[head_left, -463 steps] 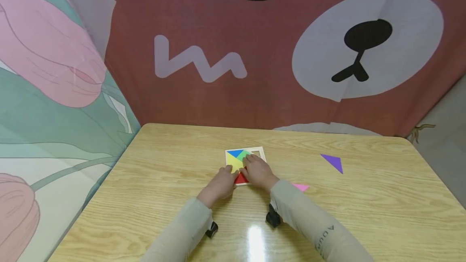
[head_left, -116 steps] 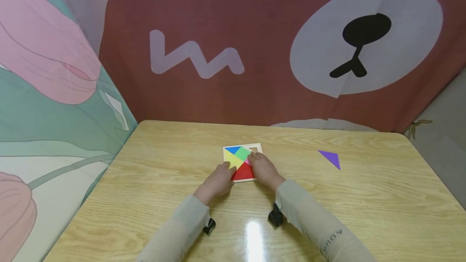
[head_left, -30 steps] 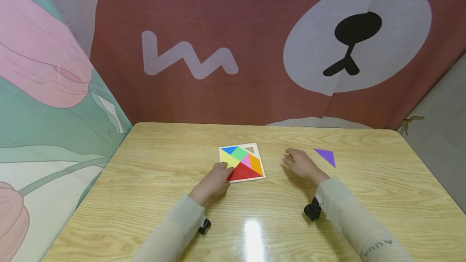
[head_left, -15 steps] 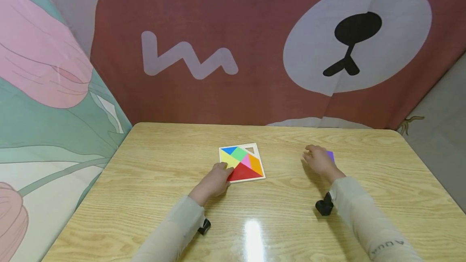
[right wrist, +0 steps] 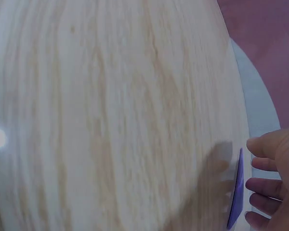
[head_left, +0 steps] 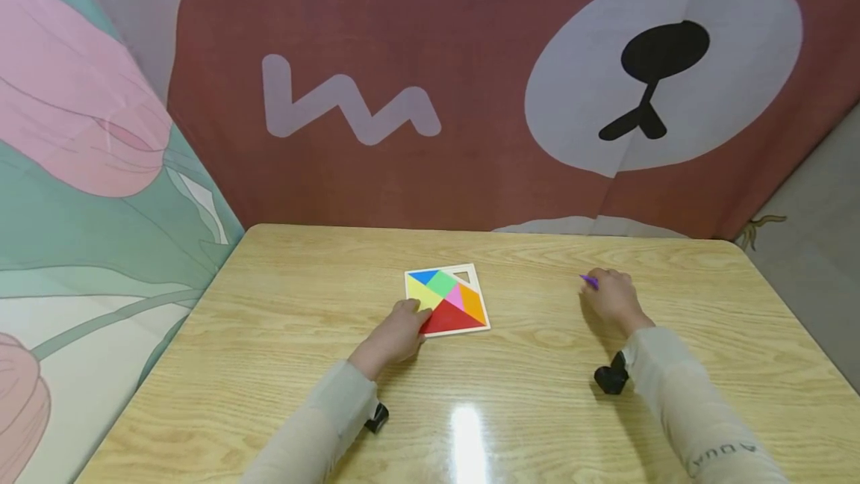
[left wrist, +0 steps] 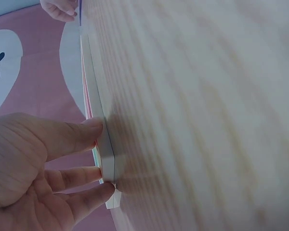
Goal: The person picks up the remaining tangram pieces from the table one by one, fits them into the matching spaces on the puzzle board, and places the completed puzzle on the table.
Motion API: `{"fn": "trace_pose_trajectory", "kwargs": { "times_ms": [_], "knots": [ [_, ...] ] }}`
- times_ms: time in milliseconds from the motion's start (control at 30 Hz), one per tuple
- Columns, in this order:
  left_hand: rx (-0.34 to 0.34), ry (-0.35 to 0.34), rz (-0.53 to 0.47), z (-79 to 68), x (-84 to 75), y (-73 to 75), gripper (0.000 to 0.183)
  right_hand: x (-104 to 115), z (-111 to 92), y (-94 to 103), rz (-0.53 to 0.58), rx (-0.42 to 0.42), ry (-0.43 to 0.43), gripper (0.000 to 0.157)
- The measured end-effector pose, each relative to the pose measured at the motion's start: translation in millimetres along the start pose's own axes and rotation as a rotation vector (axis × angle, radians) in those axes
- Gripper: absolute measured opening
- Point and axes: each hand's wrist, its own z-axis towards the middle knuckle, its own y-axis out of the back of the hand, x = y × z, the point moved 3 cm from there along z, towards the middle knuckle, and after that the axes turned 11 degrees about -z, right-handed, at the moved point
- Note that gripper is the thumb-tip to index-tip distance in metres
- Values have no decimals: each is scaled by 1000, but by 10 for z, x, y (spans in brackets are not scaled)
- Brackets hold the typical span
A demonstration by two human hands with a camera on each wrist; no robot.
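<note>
**Right hand on the purple triangle, left hand bracing the puzzle tray**

Head view: the square wooden puzzle tray with coloured flat pieces (head_left: pixel 446 300) sits mid-table on the light wood-grain table (head_left: pixel 269 334). One small triangular slot at its 1 o'clock corner is bare. The left hand (head_left: pixel 396 333) rests at the tray's 7 o'clock corner, fingertips touching the frame edge. The right hand (head_left: pixel 613 296) is well apart from the tray, out at its 3 o'clock, and covers the flat purple triangle piece (head_left: pixel 589 281); only a purple tip shows at the hand's 10 o'clock. Grip can't be read from here.

Left wrist view: the left hand's fingers (left wrist: pixel 70 137) are straight and slightly spread, tips pressed against the tray's side edge (left wrist: pixel 106 159). No curl round it, just bracing.

Right wrist view: the purple piece (right wrist: pixel 236 195) is seen edge-on, lifted off the table on one side, long axis running roughly 12 to 6. The right hand's fingertips (right wrist: pixel 260 166) touch it from 3 o'clock, loosely curled behind it. Thumb isn't visible, so can't tell whether it's a full pinch.

Key relation: the bare slot lies at 9 o'clock from the right hand, which has the piece; the left hand is nearer the tray.
</note>
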Motion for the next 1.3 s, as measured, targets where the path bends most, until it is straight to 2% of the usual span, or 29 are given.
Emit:
{"fn": "trace_pose_trajectory", "kwargs": {
  "times_ms": [367, 533, 867, 1100, 1300],
  "knots": [
    [17, 10, 1, -6, 5, 10, 40, -70, -16, -11, 9, 74, -62, 38],
    [23, 21, 1, -8, 3, 14, 40, -95, 4, -21, -28, 40, -60, 34],
    [37, 40, 1, 9, 8, -3, 40, -171, -21, -4, -32, -22, -141, 30],
    [39, 42, 0, 10, 8, -14, 40, -199, -34, -5, 8, -18, -199, 31],
    [44, 55, -6, 6, 3, -11, 41, -200, -32, 5, 1, -7, -177, 35]
  ]
}}
